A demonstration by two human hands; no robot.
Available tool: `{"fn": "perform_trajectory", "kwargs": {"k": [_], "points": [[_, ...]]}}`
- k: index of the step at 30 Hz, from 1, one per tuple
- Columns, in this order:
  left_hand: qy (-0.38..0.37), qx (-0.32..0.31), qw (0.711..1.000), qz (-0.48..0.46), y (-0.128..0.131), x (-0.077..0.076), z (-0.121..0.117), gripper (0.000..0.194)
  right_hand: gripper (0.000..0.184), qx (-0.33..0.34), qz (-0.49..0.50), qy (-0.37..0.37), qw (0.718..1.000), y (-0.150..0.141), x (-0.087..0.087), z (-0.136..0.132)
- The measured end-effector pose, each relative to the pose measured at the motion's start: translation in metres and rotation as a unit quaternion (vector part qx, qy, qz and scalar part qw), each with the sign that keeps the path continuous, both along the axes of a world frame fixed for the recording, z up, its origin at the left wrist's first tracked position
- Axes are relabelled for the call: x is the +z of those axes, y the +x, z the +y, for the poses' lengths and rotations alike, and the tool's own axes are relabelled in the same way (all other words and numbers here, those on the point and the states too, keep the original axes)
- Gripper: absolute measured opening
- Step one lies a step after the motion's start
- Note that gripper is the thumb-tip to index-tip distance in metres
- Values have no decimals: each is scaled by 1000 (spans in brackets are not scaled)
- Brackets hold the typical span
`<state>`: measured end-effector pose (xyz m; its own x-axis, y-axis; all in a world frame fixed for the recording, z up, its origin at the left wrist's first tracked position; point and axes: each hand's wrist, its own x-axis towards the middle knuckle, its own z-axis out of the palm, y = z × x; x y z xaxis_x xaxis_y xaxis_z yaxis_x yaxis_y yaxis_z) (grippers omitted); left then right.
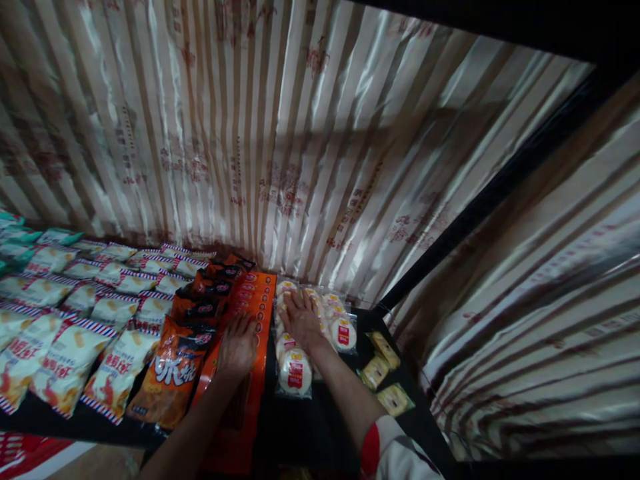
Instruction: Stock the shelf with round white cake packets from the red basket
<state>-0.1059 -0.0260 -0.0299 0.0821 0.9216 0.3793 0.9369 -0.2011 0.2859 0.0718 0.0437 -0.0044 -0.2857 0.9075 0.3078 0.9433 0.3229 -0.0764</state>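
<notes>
My left hand (pixel 237 348) lies on the long orange packets (pixel 260 313), fingers resting flat on their surface. Just right of it, my right hand (pixel 301 320) is spread over clear-wrapped packs of round white rice crackers (pixel 294 373), its palm down on the back ones. More of these cracker packs (pixel 344 332) show beyond the right hand, some partly covered by it. Left of the left hand stand orange snack bags (pixel 173 373) in a row. Neither hand has its fingers wrapped round anything that I can see.
Rows of white snack bags (pixel 70 360) with striped edges fill the left side, with green bags (pixel 20 233) behind. Several small yellow packs (pixel 395 399) lie on the black shelf (pixel 330 433) at right. Pleated printed sheeting (pixel 280 133) and a black post (pixel 480 207) border the shelf.
</notes>
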Motion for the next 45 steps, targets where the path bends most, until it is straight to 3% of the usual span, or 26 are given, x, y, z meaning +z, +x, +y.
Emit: {"fn": "perform_trajectory", "kwargs": {"k": [10,18,24,36,41,45], "points": [[-17,-10,1000,10,-1,1,4,35,46,-4,7,12,1000,-1,-7,1],[-57,-33,998,16,-7,12,9,34,45,-1,9,18,1000,-1,-6,0],[-73,-17,996,40,-5,22,8,32,44,-8,10,27,1000,-2,-10,2],[-43,-39,997,54,-9,24,9,26,45,-9,5,24,1000,-2,-9,2],[-27,-15,999,32,13,32,-8,33,45,-7,6,30,1000,-3,-9,1],[58,-111,992,7,57,27,-44,30,45,-8,5,28,1000,-2,-9,1]]}}
